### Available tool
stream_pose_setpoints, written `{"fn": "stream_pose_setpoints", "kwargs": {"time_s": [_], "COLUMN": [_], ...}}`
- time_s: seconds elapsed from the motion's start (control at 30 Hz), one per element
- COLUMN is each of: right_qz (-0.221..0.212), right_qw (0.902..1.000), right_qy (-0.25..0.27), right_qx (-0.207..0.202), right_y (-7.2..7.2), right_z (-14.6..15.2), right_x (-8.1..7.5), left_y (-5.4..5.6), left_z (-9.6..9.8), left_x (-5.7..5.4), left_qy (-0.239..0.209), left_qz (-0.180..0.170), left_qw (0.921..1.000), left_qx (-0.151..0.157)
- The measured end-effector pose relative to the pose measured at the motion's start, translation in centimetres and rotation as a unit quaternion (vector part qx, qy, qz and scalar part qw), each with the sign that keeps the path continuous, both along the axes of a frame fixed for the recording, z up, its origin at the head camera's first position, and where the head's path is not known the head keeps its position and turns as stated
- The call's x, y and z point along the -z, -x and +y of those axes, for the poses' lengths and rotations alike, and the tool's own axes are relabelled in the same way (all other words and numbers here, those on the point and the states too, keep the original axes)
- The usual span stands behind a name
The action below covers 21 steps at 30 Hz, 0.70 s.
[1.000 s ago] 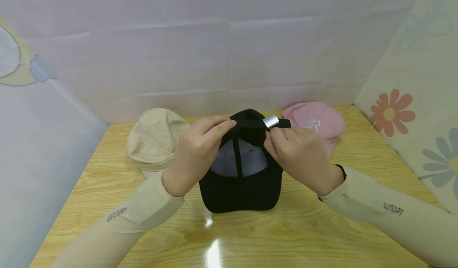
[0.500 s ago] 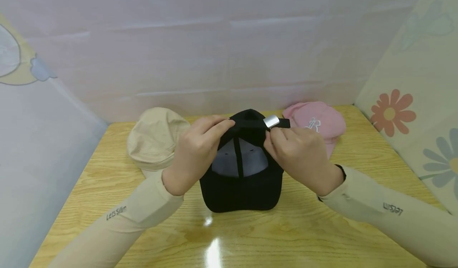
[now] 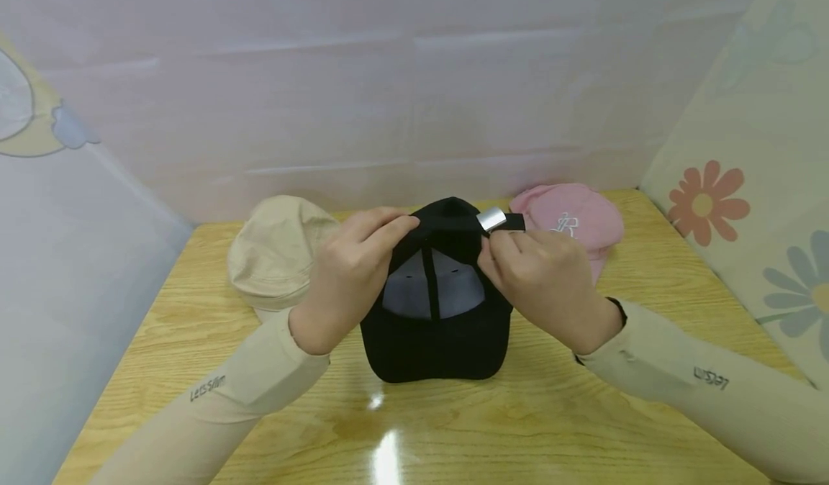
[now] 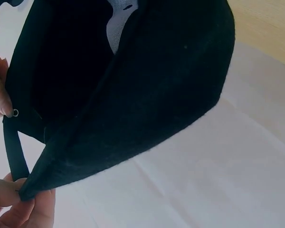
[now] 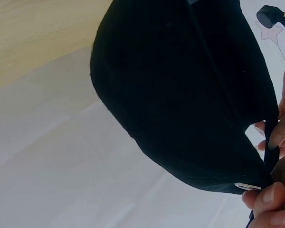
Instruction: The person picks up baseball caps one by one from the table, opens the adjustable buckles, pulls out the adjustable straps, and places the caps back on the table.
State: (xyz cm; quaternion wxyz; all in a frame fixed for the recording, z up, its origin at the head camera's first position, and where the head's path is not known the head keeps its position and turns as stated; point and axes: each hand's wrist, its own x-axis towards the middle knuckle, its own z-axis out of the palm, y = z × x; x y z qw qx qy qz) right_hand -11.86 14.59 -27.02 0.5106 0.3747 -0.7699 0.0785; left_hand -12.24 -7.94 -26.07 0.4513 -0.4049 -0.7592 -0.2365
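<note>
Strap (image 3: 450, 224) pinched in left hand (image 3: 350, 276) and right hand (image 3: 544, 276), a black cap (image 3: 437, 352) is held between them over the wooden table (image 3: 492, 434), its cloth probably light and soft, best gripped beside the silver buckle (image 3: 491, 219).

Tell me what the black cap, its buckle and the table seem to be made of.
Black cap: likely cloth, matte, with a dull surface and slightly fuzzy edge.
Buckle: probably metal, polished, judging by its silvery gleam; coated plastic is possible.
Table: wood or wood-look laminate, glossy, from the grain and bright reflection.
</note>
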Motion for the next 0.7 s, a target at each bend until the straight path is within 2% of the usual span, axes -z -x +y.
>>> {"fn": "stream_pose_setpoints", "kwargs": {"time_s": [0.7], "right_qz": [-0.009], "right_qw": [0.9999], "right_qy": [0.001], "right_qx": [-0.007], "right_y": [-0.17], "right_z": [0.16], "right_x": [-0.04], "left_y": [-0.16], "left_z": [-0.05], "left_x": [0.01], "left_qy": [-0.004], "left_qz": [-0.001], "left_qw": [1.0], "left_qx": [-0.001]}}
